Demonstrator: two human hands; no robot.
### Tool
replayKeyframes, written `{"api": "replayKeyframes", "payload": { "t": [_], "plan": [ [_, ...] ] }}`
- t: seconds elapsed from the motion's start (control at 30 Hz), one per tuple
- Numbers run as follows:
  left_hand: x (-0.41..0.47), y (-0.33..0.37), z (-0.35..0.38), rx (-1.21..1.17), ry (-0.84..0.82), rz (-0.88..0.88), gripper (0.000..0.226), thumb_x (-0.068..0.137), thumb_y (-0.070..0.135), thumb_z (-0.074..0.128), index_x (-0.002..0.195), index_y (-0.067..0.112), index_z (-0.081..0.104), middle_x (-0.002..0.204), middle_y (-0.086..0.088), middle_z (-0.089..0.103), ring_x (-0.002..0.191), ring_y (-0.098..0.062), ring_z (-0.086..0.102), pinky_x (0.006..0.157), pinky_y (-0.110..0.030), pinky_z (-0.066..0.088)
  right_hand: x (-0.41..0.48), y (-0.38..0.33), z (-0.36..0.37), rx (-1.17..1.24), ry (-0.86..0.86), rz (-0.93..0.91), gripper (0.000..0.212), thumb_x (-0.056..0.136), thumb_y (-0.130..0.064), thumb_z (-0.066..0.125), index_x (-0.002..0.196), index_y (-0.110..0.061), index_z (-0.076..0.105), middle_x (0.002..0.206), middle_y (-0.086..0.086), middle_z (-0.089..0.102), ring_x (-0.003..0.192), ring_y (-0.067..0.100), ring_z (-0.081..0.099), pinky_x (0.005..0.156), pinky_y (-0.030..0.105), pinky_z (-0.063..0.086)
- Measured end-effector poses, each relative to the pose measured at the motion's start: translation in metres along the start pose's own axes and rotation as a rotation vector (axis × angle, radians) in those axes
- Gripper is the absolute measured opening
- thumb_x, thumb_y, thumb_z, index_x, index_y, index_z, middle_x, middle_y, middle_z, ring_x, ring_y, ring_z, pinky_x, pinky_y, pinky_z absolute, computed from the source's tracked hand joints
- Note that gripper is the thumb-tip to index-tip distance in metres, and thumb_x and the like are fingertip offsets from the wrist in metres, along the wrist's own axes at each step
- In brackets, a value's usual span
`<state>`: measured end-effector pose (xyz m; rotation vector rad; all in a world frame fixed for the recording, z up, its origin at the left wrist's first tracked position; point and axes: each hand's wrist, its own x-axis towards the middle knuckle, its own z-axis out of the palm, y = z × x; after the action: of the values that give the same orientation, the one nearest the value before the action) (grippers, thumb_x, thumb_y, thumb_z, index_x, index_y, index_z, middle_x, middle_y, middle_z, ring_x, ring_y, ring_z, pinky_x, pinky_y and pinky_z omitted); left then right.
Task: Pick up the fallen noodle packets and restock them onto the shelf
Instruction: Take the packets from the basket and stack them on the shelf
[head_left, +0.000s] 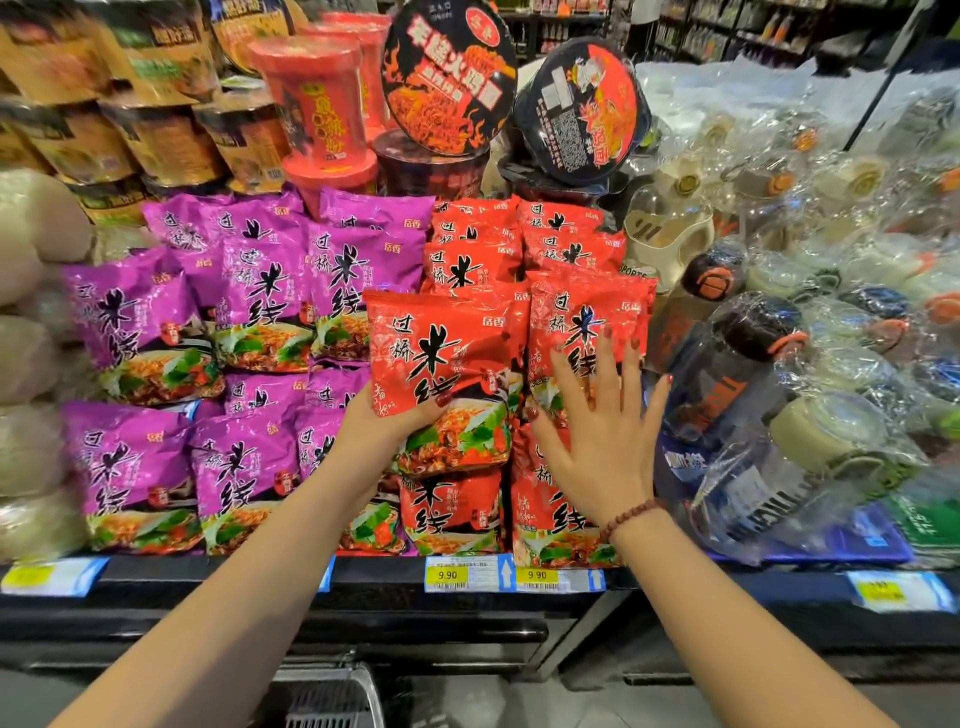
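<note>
Red wrappers fill the middle of my feed. The left hand (384, 421) holds a red noodle packet (441, 374) upright against the red stacks on the shelf (208, 577). Its grip is closed on the packet's lower left corner, with the thumb across the front and the fingers hidden behind. The left forearm rises from the lower left of the view.

The right hand (597, 431) has a wide, empty grip, with the fingers straight and spread and the palm turned toward the shelf. Its fingertips lie on a neighbouring red packet (587, 306) just right of the held one; I cannot tell whether the palm touches anything. A beaded bracelet (631, 517) circles that wrist.

Purple packets (260, 291) are stacked to the left of the red ones, and bowl noodles (449, 78) stand above them. Plastic-wrapped bottles (753, 364) crowd the right. Yellow price tags (470, 573) sit on the shelf's front edge, below the red stacks.
</note>
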<state>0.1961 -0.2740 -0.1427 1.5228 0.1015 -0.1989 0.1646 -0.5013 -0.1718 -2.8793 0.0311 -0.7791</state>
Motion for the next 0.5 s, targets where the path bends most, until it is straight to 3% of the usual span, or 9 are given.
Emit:
{"api": "replayKeyframes", "payload": {
  "t": [0.1, 0.23, 0.4, 0.5],
  "plan": [
    [0.000, -0.001, 0.000, -0.007, 0.019, -0.012, 0.043, 0.076, 0.020, 0.080, 0.112, 0.023, 0.059, 0.105, 0.000, 0.073, 0.099, -0.020, 0.069, 0.097, -0.045, 0.051, -0.018, -0.004, 0.019, -0.022, -0.108, 0.018, 0.059, 0.094, -0.059, 0.025, 0.148, -0.036, 0.029, 0.161, 0.009, 0.011, 0.148, 0.036, 0.005, 0.112, 0.067, 0.004],
    [0.001, 0.001, 0.004, -0.024, 0.045, -0.025, 0.032, 0.078, 0.015, 0.078, 0.099, 0.026, 0.057, 0.095, 0.000, 0.073, 0.094, -0.024, 0.070, 0.092, -0.046, 0.053, -0.008, -0.002, 0.040, -0.066, -0.180, 0.045, 0.063, 0.094, -0.061, 0.025, 0.150, -0.034, 0.027, 0.162, 0.009, 0.003, 0.148, 0.038, 0.000, 0.112, 0.068, 0.009],
    [0.000, 0.004, 0.004, -0.022, 0.040, -0.042, 0.044, 0.073, 0.019, 0.082, 0.110, 0.020, 0.058, 0.104, -0.005, 0.073, 0.097, -0.025, 0.070, 0.096, -0.050, 0.051, -0.007, -0.003, 0.039, -0.048, -0.181, 0.051, 0.064, 0.093, -0.062, 0.026, 0.150, -0.033, 0.028, 0.162, 0.008, 0.003, 0.148, 0.037, 0.001, 0.113, 0.066, 0.006],
    [-0.001, 0.009, 0.003, -0.024, 0.036, -0.039, 0.048, 0.072, 0.019, 0.083, 0.114, 0.015, 0.059, 0.106, -0.007, 0.073, 0.099, -0.026, 0.070, 0.096, -0.050, 0.051, -0.008, -0.007, 0.023, 0.086, -0.084, 0.041, 0.062, 0.094, -0.055, 0.028, 0.148, -0.024, 0.035, 0.161, 0.011, 0.011, 0.148, 0.033, 0.005, 0.116, 0.060, 0.005]
  ]
}}
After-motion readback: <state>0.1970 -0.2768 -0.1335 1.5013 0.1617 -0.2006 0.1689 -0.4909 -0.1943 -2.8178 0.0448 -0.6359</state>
